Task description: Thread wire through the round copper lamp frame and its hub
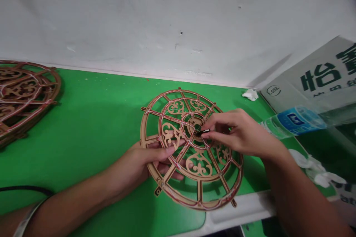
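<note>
A round tan openwork frame (169, 133) with scroll patterns and thin red and white wires along its ribs lies on the green table (97, 118). My left hand (144, 161) grips the frame's left rim, thumb on top and fingers underneath. My right hand (236, 131) reaches over the frame's centre hub. Its thumb and forefinger are pinched on a small black and white part (204, 131) at the hub.
A stack of similar round frames (25, 92) sits at the far left. A clear water bottle (294, 120) lies on its side at the right beside a grey cardboard box (314, 77). Crumpled white paper (250, 94) lies by the wall. The table's white front edge (244, 209) is close.
</note>
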The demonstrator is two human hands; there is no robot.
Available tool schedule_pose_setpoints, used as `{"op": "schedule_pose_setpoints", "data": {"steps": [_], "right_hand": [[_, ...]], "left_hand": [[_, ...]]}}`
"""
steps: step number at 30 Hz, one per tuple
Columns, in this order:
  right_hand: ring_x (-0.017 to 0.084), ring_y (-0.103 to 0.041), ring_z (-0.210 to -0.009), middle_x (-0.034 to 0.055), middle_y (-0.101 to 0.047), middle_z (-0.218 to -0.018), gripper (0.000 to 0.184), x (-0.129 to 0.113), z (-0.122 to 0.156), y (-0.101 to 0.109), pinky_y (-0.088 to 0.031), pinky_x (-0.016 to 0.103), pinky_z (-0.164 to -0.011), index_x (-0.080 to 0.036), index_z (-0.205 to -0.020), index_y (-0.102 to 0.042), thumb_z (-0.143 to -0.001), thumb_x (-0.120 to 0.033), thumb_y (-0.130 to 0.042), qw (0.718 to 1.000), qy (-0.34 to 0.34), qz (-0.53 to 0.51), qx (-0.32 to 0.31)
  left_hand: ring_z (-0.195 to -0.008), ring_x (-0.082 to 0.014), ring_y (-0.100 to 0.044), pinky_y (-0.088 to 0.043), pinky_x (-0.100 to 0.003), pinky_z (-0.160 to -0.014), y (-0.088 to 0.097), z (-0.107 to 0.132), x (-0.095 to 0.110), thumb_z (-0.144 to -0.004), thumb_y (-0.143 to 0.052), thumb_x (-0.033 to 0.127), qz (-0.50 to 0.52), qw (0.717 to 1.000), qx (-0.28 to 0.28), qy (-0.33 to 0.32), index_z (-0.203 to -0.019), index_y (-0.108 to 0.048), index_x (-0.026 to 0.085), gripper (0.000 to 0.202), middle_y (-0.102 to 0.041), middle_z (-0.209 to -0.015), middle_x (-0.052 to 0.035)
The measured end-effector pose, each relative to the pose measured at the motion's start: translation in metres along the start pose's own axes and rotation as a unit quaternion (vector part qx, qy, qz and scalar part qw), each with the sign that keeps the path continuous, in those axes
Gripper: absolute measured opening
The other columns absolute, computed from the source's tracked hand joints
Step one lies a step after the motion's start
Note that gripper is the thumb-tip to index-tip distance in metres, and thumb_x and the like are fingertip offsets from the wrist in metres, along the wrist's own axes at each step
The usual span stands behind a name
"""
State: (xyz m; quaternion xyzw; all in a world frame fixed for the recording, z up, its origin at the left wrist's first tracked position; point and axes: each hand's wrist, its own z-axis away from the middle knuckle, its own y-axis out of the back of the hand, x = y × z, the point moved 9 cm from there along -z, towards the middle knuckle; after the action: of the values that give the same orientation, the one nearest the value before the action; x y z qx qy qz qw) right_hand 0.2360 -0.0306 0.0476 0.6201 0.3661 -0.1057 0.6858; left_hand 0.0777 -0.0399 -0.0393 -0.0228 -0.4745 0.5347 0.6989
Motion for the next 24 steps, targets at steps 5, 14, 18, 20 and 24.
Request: {"op": "schedule_pose_setpoints", "data": {"steps": [5, 14, 18, 20, 24], "right_hand": [[0.005, -0.050, -0.061, -0.0007, -0.069, -0.077, 0.019, -0.002, 0.000, -0.001, -0.038, 0.020, -0.054, -0.017, -0.097, -0.076, -0.097, -0.031, -0.061, 1.000, 0.010, -0.007, -0.021], [0.008, -0.055, -0.070, 0.0014, -0.069, -0.080, 0.026, 0.001, 0.000, -0.006, -0.043, 0.020, -0.060, -0.019, -0.100, -0.076, -0.098, -0.039, -0.060, 0.992, -0.036, -0.108, -0.048], [0.008, -0.059, -0.070, -0.0002, -0.068, -0.079, 0.025, 0.020, 0.004, -0.012, -0.045, 0.017, -0.059, -0.019, -0.103, -0.070, -0.088, -0.039, -0.074, 0.967, -0.142, -0.209, -0.041], [0.008, -0.059, -0.068, 0.0010, -0.069, -0.077, 0.025, 0.026, 0.005, -0.015, -0.045, 0.017, -0.057, -0.017, -0.095, -0.070, -0.081, -0.035, -0.081, 0.954, -0.171, -0.244, -0.037], [0.005, -0.052, -0.050, 0.0024, -0.070, -0.070, 0.026, 0.027, 0.002, -0.020, -0.036, 0.016, -0.043, -0.016, -0.102, -0.075, -0.084, -0.034, -0.078, 0.938, -0.180, -0.293, -0.050]], "left_hand": [[-0.058, -0.0202, -0.071, -0.059, -0.026, -0.048, 0.001, -0.001, 0.002, -0.065, -0.086, 0.032, 0.006, 1.000, 0.006, -0.003, -0.116, -0.069, 0.010, 0.058, -0.077, -0.073, -0.0071], [-0.058, -0.0209, -0.072, -0.060, -0.027, -0.050, 0.001, 0.000, 0.002, -0.067, -0.085, 0.031, 0.001, 1.000, 0.003, -0.009, -0.119, -0.069, 0.011, 0.058, -0.077, -0.072, -0.0083], [-0.059, -0.0203, -0.072, -0.061, -0.027, -0.052, 0.000, 0.001, 0.003, -0.070, -0.083, 0.028, -0.001, 1.000, 0.001, -0.009, -0.119, -0.069, 0.012, 0.054, -0.078, -0.076, -0.0086], [-0.060, -0.0205, -0.073, -0.061, -0.027, -0.053, 0.000, 0.001, 0.004, -0.071, -0.081, 0.028, -0.002, 1.000, -0.001, -0.014, -0.120, -0.069, 0.011, 0.052, -0.078, -0.077, -0.0087], [-0.060, -0.0207, -0.072, -0.059, -0.027, -0.052, 0.000, 0.001, 0.004, -0.073, -0.080, 0.028, -0.001, 1.000, -0.012, -0.018, -0.123, -0.068, 0.013, 0.054, -0.078, -0.077, -0.0084]]}}
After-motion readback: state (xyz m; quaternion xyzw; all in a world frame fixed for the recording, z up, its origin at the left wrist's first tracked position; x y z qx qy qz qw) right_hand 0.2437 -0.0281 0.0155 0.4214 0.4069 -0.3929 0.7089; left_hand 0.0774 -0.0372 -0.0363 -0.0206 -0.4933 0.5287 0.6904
